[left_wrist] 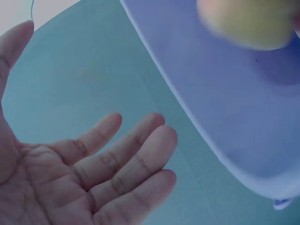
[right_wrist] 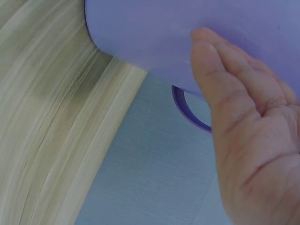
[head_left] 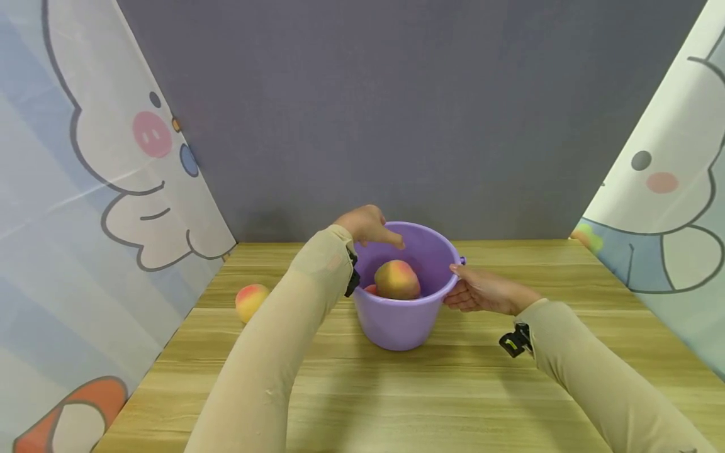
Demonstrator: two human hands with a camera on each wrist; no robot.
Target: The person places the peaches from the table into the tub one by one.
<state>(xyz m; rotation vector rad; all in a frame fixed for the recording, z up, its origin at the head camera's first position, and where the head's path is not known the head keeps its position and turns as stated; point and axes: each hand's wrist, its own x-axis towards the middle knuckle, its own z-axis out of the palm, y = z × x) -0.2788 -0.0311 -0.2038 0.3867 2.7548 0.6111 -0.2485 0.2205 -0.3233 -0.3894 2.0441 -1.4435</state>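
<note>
On the wood table [head_left: 351, 402], one peach [head_left: 398, 280] sits inside the purple bucket [head_left: 396, 327]; the yellow-pink peach [head_left: 250, 302] lies outside. The left hand [head_left: 368, 226] (fingers spread, holding nothing) is close by; the right hand [head_left: 484, 289] pinches the rim [head_left: 396, 302]. Filling seems underway; the outside peach probably needs grabbing next.

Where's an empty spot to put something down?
On bare wood in front of the purple bucket, between left sleeve and right sleeve, or right of the right hand, toward the cartoon sheet. It's crowded at the bucket: left hand beside it, one peach inside. Another peach lies beside the left sleeve.
</note>
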